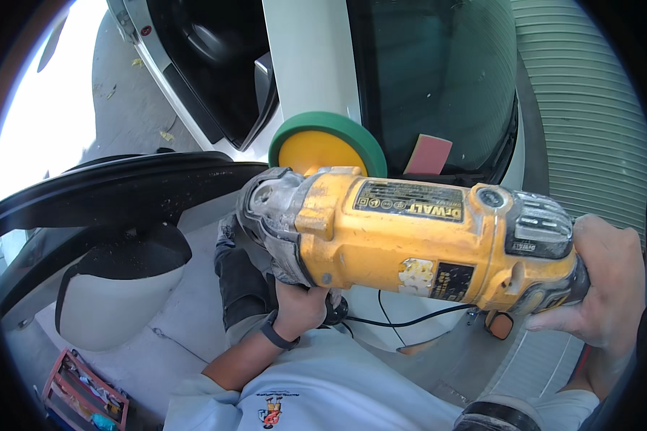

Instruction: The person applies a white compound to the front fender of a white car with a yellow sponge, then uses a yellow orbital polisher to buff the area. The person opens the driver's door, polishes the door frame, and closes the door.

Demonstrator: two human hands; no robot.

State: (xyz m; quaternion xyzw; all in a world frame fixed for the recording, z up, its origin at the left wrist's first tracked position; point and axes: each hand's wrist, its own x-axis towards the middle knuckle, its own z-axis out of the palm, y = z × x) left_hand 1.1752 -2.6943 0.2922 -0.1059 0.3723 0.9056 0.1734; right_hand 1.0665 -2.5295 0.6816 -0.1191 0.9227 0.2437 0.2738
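Note:
A yellow and black electric polisher (402, 237) lies across the middle of the view. Its round green foam pad (377, 147) with a yellow backing is at the left end, over the base of the car's white pillar (313, 57). Whether the pad touches the paint I cannot tell. My right hand (611, 280) is closed around the rear handle at the right end. Below the polisher head, my left hand (300, 310) wraps a black side handle (336, 309), its fingers partly hidden by the tool. A black power cord (402, 325) runs beneath the polisher.
An open car door with a white-and-black side mirror (122, 294) stands at left. The dark windshield (431, 72) lies ahead, a pink rectangular pad (428, 154) at its lower edge. A ribbed shutter (582, 93) is at right; a red cart (86, 391) stands lower left.

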